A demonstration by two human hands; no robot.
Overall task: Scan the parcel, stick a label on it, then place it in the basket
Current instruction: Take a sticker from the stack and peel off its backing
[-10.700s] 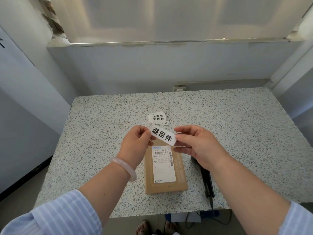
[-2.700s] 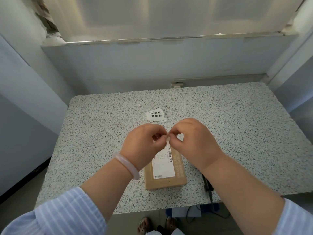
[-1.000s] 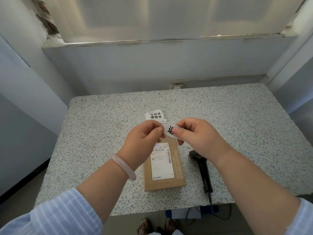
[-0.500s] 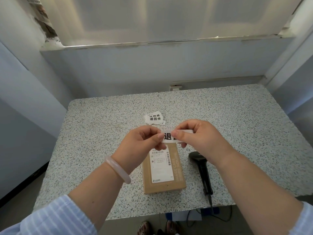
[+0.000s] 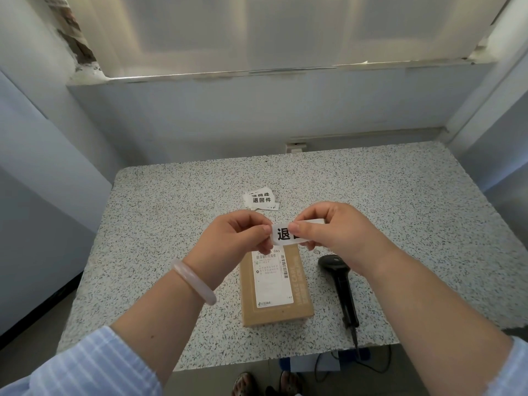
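Observation:
A brown cardboard parcel (image 5: pixel 275 287) with a white shipping label lies flat near the table's front edge. Above its far end I hold a white label (image 5: pixel 281 234) with black characters. My left hand (image 5: pixel 237 238) pinches its left end, and my right hand (image 5: pixel 328 230) pinches the middle and right part, hiding most of the print. A strip of backing paper sticks out behind my right fingers. The label hangs in the air, apart from the parcel. No basket is in view.
A black handheld scanner (image 5: pixel 340 284) lies right of the parcel, its cable dropping over the front edge. A small pile of spare labels (image 5: pixel 261 199) sits farther back on the speckled table (image 5: pixel 400 212). Walls close in behind and on both sides.
Over the last second my hands drew slightly apart, exposing more of the label between them. The parcel and scanner stayed put.

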